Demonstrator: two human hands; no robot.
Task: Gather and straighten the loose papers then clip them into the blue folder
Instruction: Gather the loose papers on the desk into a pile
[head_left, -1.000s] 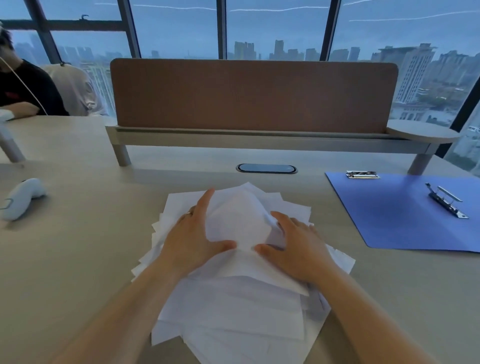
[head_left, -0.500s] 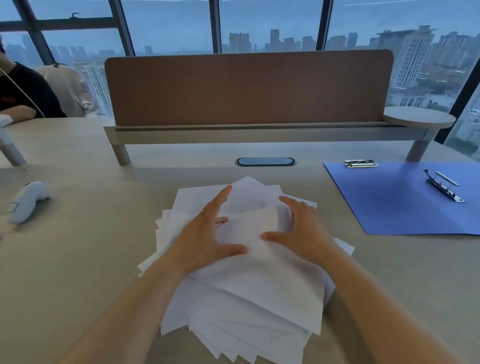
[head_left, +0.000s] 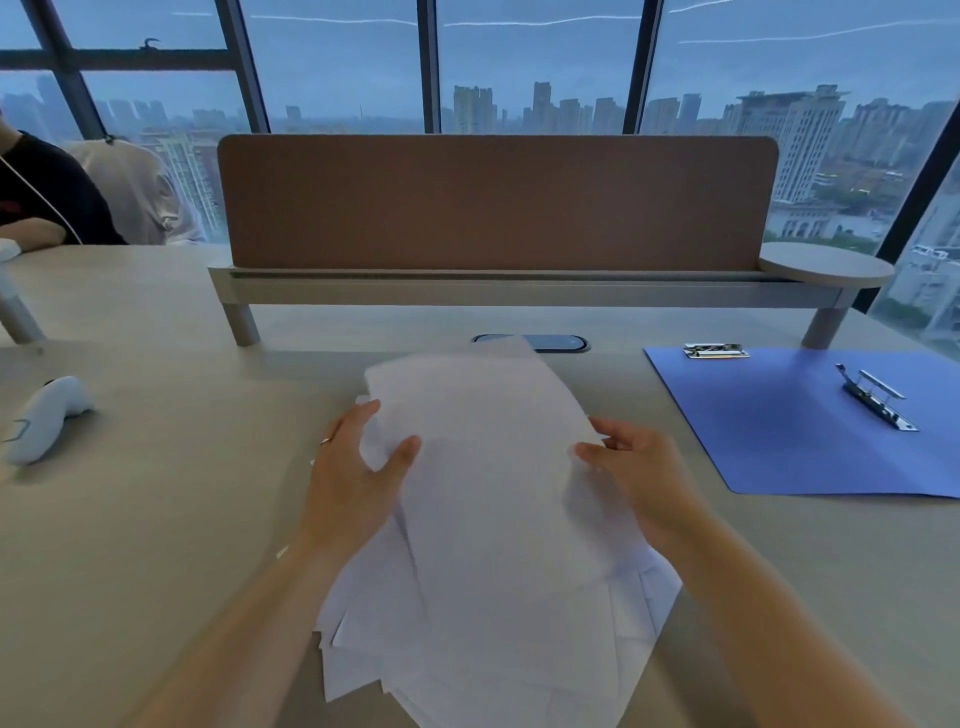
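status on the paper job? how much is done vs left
Done: little beyond gathering; the papers sit in one heap on the desk, edges fanned and uneven. In hand: left hand and right hand grip the heap's two sides, the top sheets lifted. Left: squaring the edges, carrying the stack to the open blue folder, and fastening it under the clip, which holds nothing yet.

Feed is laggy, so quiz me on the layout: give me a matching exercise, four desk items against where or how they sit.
Things:
1. papers
2. blue folder
3. white controller
4. loose metal clip

Places:
A. far left of the desk
B. lying open, right of the papers
C. at the folder's far left corner
D. gripped at both sides by the left hand and right hand

Pairs: 1-D, 2-B, 3-A, 4-C
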